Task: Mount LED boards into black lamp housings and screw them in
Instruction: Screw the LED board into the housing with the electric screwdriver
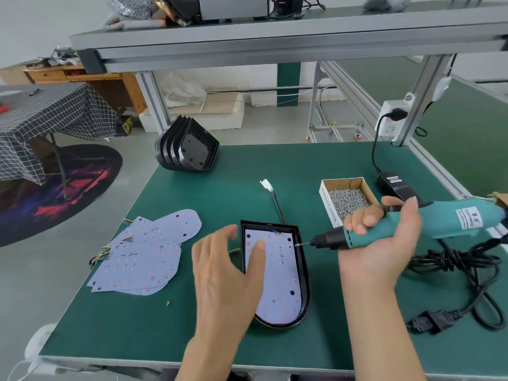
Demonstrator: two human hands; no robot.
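The LED board lies inside the black lamp housing mid-bench. The left hand, fingers straight and spread, pins it flat, probably against shifting. The right hand grips the electric screwdriver sideways, bit near the housing's rim, screw box close behind.

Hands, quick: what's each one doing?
Left hand: open, fingers pressing the LED board.
Right hand: gripping the screwdriver.

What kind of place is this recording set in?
Most likely a small lamp-assembly workshop: a green-matted workbench on an aluminium frame, a stack of black housings, loose LED boards, a box of screws, and an electric screwdriver in the right hand.
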